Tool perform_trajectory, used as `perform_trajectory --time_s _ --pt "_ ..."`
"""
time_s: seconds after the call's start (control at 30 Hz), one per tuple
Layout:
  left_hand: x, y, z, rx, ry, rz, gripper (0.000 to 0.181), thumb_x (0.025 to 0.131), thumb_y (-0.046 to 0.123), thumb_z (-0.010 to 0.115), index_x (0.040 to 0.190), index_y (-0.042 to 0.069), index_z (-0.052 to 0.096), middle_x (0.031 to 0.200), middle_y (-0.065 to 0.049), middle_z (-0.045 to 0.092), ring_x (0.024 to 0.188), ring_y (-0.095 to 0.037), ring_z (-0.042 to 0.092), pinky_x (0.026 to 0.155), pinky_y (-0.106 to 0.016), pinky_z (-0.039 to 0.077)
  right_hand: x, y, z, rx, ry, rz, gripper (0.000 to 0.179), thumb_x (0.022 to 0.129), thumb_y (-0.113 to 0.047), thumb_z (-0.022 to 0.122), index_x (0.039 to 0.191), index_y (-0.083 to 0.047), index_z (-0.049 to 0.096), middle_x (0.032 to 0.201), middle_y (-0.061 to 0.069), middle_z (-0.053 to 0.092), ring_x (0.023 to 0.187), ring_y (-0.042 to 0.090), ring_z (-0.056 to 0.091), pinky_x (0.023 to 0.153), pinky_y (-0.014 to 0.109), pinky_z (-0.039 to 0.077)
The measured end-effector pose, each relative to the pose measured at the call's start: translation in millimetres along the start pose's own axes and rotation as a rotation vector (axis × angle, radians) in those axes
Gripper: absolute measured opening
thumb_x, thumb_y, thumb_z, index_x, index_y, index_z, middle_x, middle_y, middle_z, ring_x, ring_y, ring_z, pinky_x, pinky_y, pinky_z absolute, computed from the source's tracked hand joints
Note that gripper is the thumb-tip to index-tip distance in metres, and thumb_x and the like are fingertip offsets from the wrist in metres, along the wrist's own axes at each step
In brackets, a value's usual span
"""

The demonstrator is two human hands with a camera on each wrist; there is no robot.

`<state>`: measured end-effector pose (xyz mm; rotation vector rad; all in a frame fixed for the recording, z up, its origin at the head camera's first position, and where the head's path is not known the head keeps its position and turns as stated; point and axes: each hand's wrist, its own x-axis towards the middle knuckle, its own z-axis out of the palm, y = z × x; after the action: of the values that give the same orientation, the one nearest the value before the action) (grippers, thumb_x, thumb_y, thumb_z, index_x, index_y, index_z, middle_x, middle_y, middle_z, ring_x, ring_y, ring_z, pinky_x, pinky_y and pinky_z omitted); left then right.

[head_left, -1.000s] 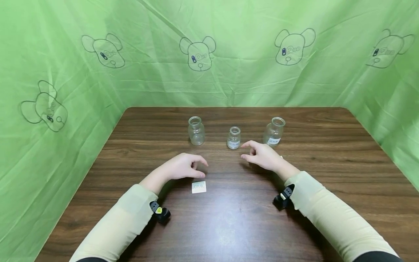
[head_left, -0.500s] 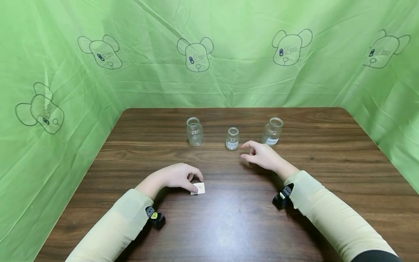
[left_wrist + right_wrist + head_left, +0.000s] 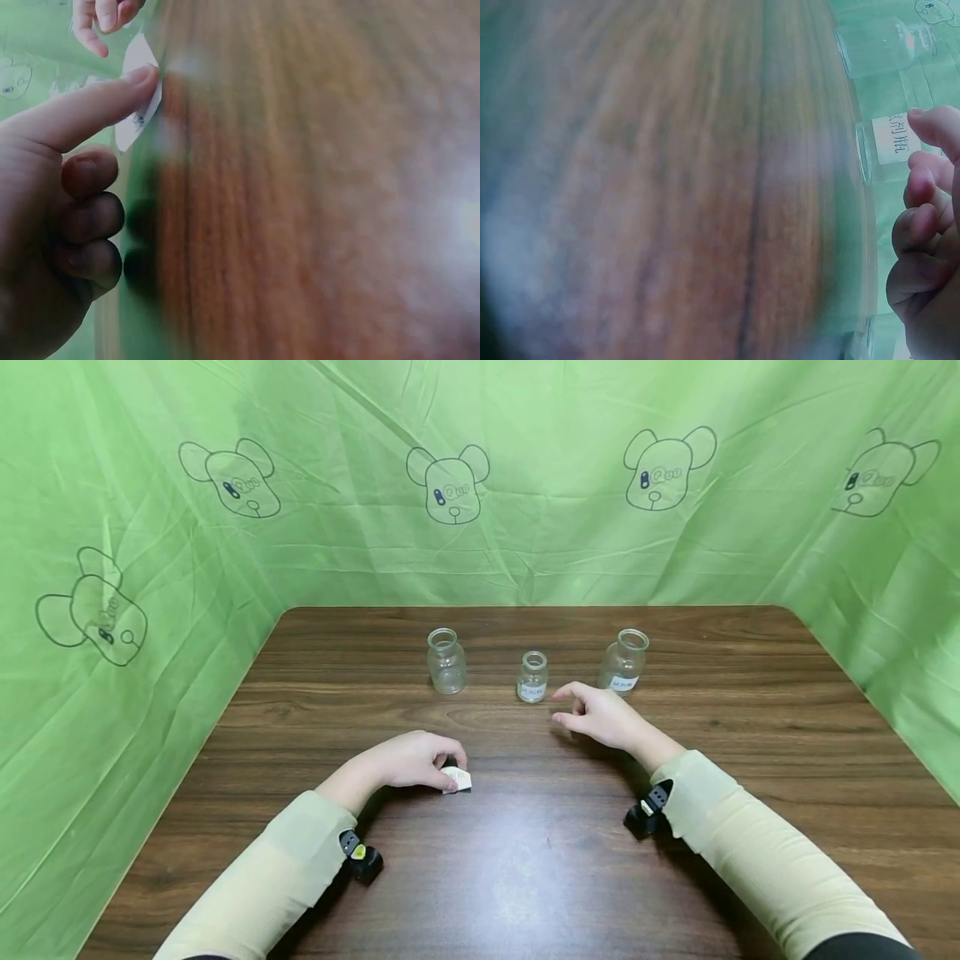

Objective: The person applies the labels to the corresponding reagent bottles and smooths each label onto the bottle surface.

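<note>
Between thumb and fingers, my left hand (image 3: 411,762) pinches a small white paper label (image 3: 460,779) with handwriting on it. In the left wrist view the label (image 3: 137,127) bends under the thumb, its near edge close to the tabletop. My right hand (image 3: 602,718) holds nothing; its fingers are loosely curled just right of the small glass bottle (image 3: 532,681), which bears a handwritten label. Behind that hand stands a larger labelled glass bottle (image 3: 625,662), its lower part partly covered by the hand. A glass bottle without a visible label (image 3: 447,664) stands upright at the left.
The three bottles stand uncapped in a loose row toward the back of the brown wood-grain table (image 3: 517,860). Green cloth (image 3: 525,552) with drawn bear heads hangs behind and along the sides. Each wrist carries a small black camera (image 3: 366,864).
My left hand came down toward me onto the label lying flat, then took hold of it and tipped it up, shifting slightly away from me. The right hand stays in place.
</note>
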<state>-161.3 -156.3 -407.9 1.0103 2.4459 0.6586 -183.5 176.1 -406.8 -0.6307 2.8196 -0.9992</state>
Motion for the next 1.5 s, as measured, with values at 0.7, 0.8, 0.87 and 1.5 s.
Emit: perform_trajectory --time_s 0.7,0.8,0.87,1.5 --pt "29.8 3.2 -16.5 -0.098 0.253 0.019 0.022 0.081 0.033 0.072 0.100 0.028 0.062 0.064 0.006 0.050 0.055 -0.009 0.047 0.053 -0.028 0.039 1.5 -10.6 4.2 0.015 0.003 -0.013 0.038 0.086 -0.032 0.066 0.118 -0.012 0.059 0.066 -0.004 0.052 0.053 0.012 0.046 0.051 0.031 0.039" --pt "36.5 3.2 -17.2 -0.121 0.281 0.028 0.022 0.081 0.032 0.073 0.100 0.027 0.062 0.065 0.005 0.050 0.056 -0.010 0.047 0.054 -0.029 0.039 2.7 -12.7 6.5 0.027 0.013 -0.026 0.036 0.086 -0.031 0.067 0.117 -0.013 0.060 0.066 -0.004 0.052 0.054 0.012 0.047 0.052 0.031 0.040" --pt "40.7 3.9 -17.9 -0.126 0.293 0.033 0.023 0.081 0.033 0.073 0.101 0.026 0.063 0.065 0.005 0.050 0.057 -0.010 0.047 0.055 -0.029 0.040 3.3 -14.2 7.7 0.033 0.019 -0.035 0.035 0.086 -0.031 0.067 0.116 -0.014 0.061 0.065 -0.005 0.052 0.054 0.012 0.047 0.052 0.031 0.040" --pt "68.3 21.1 -15.8 -0.163 0.350 0.031 0.021 0.084 0.038 0.069 0.100 0.028 0.062 0.064 0.003 0.048 0.054 -0.010 0.044 0.051 -0.028 0.037 7.9 -39.3 13.3 0.398 0.000 -0.030 0.015 0.085 -0.021 0.068 0.096 -0.010 0.070 0.064 -0.002 0.048 0.054 0.010 0.041 0.048 0.023 0.032"
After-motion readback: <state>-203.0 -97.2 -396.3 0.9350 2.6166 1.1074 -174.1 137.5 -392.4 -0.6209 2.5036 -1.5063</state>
